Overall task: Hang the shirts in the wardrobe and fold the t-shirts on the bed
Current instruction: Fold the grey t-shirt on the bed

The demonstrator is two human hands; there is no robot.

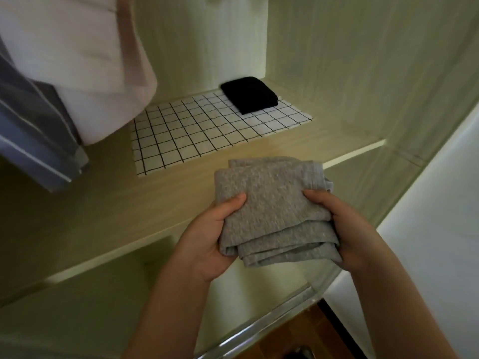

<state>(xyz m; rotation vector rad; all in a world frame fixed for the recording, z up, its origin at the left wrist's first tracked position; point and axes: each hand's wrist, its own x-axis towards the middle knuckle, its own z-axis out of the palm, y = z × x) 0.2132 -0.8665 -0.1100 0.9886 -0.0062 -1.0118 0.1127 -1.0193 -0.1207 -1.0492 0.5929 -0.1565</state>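
Wardrobe interior, viewed from above. A wooden shelf spans the compartment. On it lies a white liner with a black grid, set toward the back. A folded black garment rests on the liner's far right corner, near the back wall. At upper left hang a pale shirt and, beside it, a blue-grey garment with light stripes. Their hems overhang the shelf's left portion and hide part of the liner. Wooden floor shows at the bottom edge.

The folded grey t-shirt is held in the air at the shelf's front edge, in front of the liner and well apart from the black garment. Whether its far edge touches the shelf cannot be told.

Left hand: grips the bundle's left side, thumb on top, fingers beneath. Right hand: grips the right side likewise, thumb pressed onto the upper fold. Both forearms reach up from the lower frame.
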